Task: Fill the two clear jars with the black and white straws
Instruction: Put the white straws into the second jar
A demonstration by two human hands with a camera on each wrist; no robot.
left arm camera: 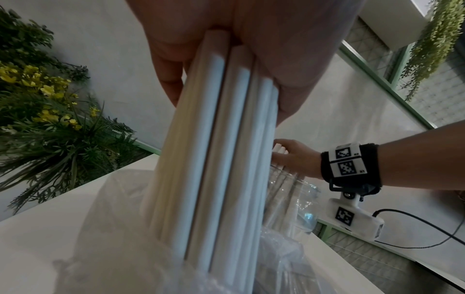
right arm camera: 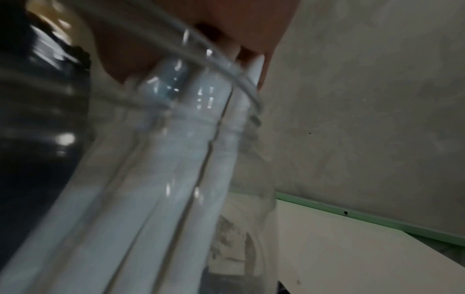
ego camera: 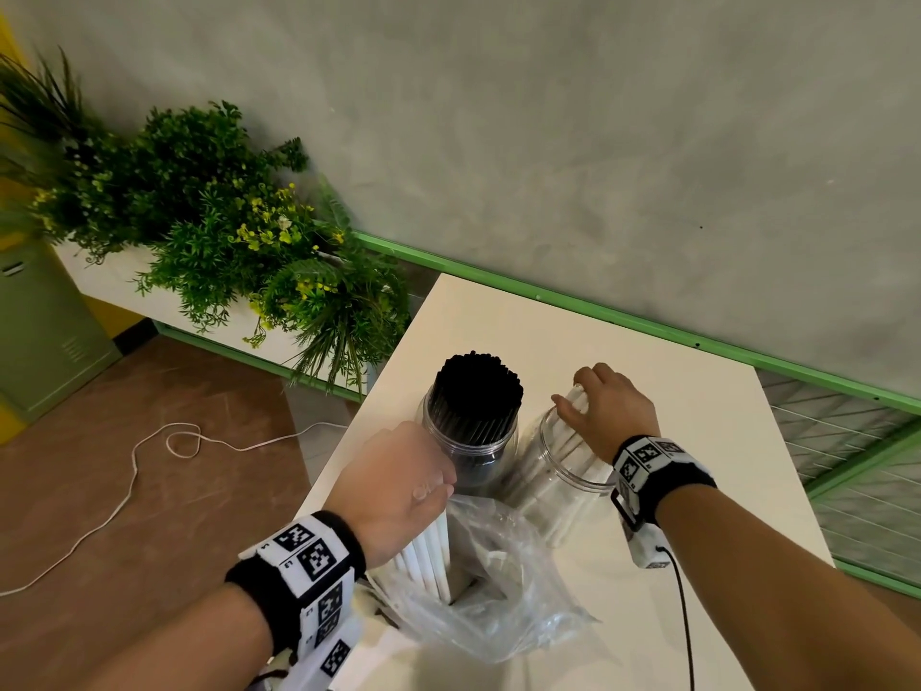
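Observation:
Two clear jars stand side by side on the white table [ego camera: 697, 441]. The left jar [ego camera: 471, 443] is packed with black straws [ego camera: 476, 391]. The right jar [ego camera: 563, 471] holds a few white straws [ego camera: 573, 441]. My right hand [ego camera: 605, 408] grips the tops of those white straws [right arm camera: 191, 151] above the jar's rim. My left hand [ego camera: 403, 486] grips a bundle of white straws [left arm camera: 216, 159] whose lower ends stand inside a crumpled clear plastic bag [ego camera: 503, 586] at the table's near edge.
A planter of green plants with yellow flowers [ego camera: 209, 226] stands left of the table. A white cord [ego camera: 149, 471] lies on the brown floor. A grey wall with a green rail [ego camera: 648, 326] runs behind the table. A black cable [ego camera: 685, 615] hangs from my right wrist.

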